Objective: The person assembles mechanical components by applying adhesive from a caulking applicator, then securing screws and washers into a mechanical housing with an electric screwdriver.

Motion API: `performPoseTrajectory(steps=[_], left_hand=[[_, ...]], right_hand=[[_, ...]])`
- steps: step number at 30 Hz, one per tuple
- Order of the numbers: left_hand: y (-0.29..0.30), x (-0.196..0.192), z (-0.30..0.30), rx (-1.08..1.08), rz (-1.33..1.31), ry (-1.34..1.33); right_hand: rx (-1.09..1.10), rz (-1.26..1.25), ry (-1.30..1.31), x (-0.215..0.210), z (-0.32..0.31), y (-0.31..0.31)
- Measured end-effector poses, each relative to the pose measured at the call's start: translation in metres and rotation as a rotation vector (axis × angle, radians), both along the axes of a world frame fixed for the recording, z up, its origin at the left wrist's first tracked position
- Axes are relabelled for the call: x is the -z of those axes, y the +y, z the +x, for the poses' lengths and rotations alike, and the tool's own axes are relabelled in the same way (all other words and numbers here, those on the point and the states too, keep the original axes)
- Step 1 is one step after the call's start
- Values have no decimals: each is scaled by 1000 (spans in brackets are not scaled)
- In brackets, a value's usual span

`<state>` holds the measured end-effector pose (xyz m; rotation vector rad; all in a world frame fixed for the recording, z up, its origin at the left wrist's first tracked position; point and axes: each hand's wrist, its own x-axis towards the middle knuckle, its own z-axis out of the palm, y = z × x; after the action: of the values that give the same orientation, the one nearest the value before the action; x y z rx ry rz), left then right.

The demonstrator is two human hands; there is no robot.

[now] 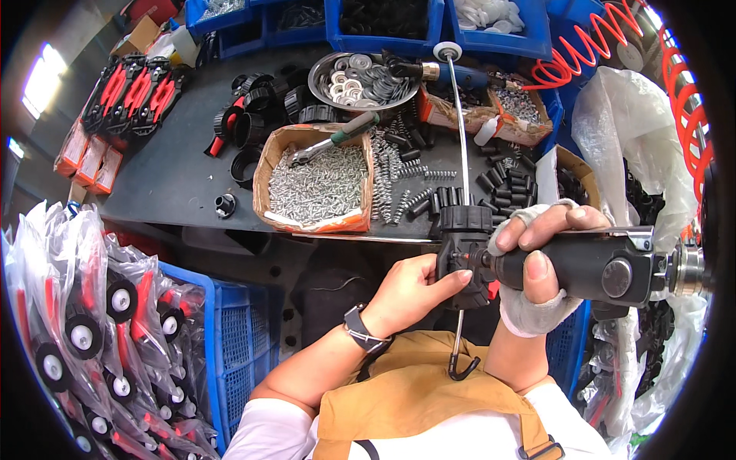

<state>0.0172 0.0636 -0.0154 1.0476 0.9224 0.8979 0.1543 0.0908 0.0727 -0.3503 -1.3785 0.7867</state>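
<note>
My left hand (408, 287) grips a black plastic fitting (464, 261), its thumb pressed on the near face. Through that fitting runs a thin metal rod (463, 146), with a pale round cap (447, 51) at the far end and a hook (463, 372) at the near end by my apron. My right hand (546, 264), in a grey fingerless glove, is wrapped round a black air screwdriver (583, 264). The tool lies level, its tip against the fitting's right side. Where tip and fitting meet is partly hidden.
On the bench stand a carton of small screws (318, 192) with a green-handled tool (337, 138) on it and a metal bowl of washers (360, 83). Springs (389, 169) and black sleeves (502, 184) lie nearby. Bagged wheeled parts (115, 330) fill the left; red coiled hoses (575, 46) hang right.
</note>
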Motion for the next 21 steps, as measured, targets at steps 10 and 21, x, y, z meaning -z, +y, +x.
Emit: performPoseTrajectory(steps=[10,21], left_hand=[[-18,8,-17,-379,-255,-808],[-65,-6,-8,-58,-337,-848]], right_hand=[[87,64,155,-28,18,-31],[-29,141,92,-31,17,-74]])
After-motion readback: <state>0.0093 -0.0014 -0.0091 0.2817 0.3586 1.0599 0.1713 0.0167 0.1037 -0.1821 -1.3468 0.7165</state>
